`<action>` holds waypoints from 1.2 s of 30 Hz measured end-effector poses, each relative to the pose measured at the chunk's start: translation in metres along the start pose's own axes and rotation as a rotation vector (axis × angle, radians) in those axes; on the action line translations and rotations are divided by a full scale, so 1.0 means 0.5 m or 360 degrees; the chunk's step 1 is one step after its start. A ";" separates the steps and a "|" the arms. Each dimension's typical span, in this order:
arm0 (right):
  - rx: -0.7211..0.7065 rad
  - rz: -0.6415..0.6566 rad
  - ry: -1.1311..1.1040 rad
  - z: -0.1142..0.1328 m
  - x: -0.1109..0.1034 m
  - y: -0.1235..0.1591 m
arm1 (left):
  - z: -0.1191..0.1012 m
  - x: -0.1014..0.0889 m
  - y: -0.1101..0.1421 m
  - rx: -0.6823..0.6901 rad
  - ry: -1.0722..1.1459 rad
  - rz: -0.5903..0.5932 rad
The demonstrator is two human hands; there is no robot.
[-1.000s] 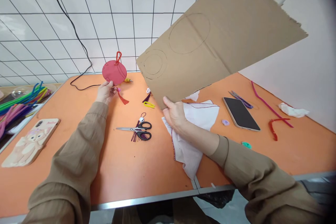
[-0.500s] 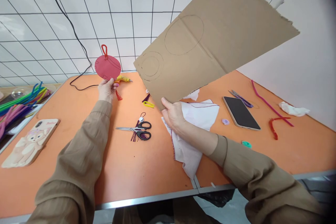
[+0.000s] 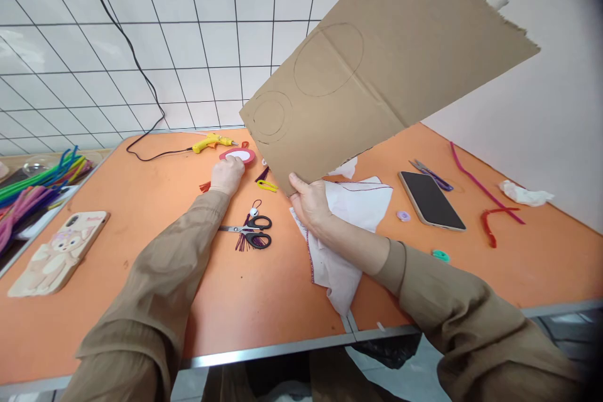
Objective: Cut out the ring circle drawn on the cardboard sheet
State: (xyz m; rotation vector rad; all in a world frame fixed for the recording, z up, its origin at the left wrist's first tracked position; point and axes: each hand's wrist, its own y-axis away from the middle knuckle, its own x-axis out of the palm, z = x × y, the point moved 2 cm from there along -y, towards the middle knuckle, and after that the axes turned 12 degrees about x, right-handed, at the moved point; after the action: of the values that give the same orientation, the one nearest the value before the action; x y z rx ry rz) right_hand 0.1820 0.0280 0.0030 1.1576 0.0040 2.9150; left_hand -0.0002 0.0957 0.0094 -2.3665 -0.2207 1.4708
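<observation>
My right hand grips the lower corner of a large brown cardboard sheet, thumb on its near face. The sheet is tilted up and bears pencilled ovals and circles. My left hand is closed on the near edge of a round red ornament, low at the table's back. A white oval shows on the ornament's upper face, with a red loop beyond it and a red tassel left of my hand. Behind my left hand lies a yellow glue gun. Between my arms lie black-handled scissors across a tassel with a bell.
White cloth lies under my right forearm. To its right are a phone, purple-handled snips, pipe cleaners and a crumpled tissue. At left are a phone in a cartoon case and many coloured pipe cleaners.
My left hand has moved right and down to the table with the red ornament, which now lies flatter and shows a white oval. The cardboard has barely moved.
</observation>
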 end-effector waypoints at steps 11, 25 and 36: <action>0.0136 0.0095 -0.0022 0.010 0.012 0.012 | -0.045 -0.053 0.033 -0.0113 0.0756 0.0275; 0.0518 0.0410 -0.0065 -0.008 0.026 0.060 | -0.114 -0.074 0.138 -0.0350 0.2323 -0.0354; 0.0527 0.0525 -0.0037 -0.022 0.019 0.069 | -0.141 -0.079 0.140 -0.0241 0.2479 -0.0547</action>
State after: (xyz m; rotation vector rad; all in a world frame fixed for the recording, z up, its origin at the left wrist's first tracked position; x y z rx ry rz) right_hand 0.1671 -0.0065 0.0017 1.3500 0.3406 3.2812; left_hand 0.0413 0.0042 0.0449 -2.6366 -0.2730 -0.7092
